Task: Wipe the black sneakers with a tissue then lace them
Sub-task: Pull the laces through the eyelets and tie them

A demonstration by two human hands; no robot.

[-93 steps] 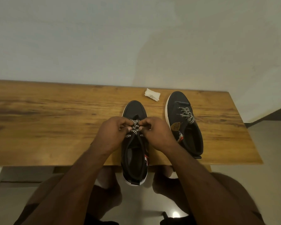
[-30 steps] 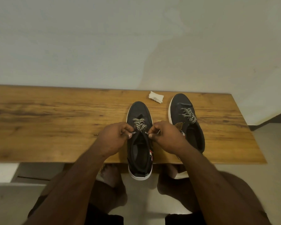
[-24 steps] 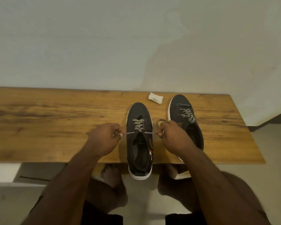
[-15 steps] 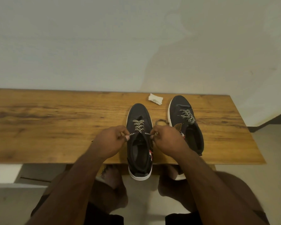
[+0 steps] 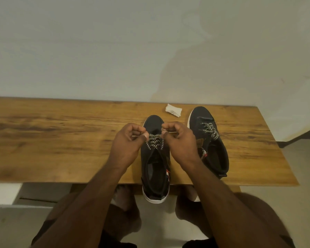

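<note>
hands [image 5: 155, 140] curled, pinching lace [image 5: 155, 141] ends

I see a long bare stretch of the brown wooden tabletop [image 5: 52, 140] left of my hands; on the right the second black canvas sneaker [image 5: 208, 140] and the folded white tissue [image 5: 173, 110] crowd the way, the pale wall [image 5: 115, 51] closing the back

— What colours were the sneakers?
— Both the near sneaker [image 5: 155, 169] and the far sneaker [image 5: 210, 140] were black with white soles; their laces [image 5: 155, 141] were black-and-white speckled.
— And the rest?
— The tissue [image 5: 173, 110] was white, the table [image 5: 61, 140] streaked brown woodgrain, the wall [image 5: 115, 51] pale, perhaps grey-green.
</note>
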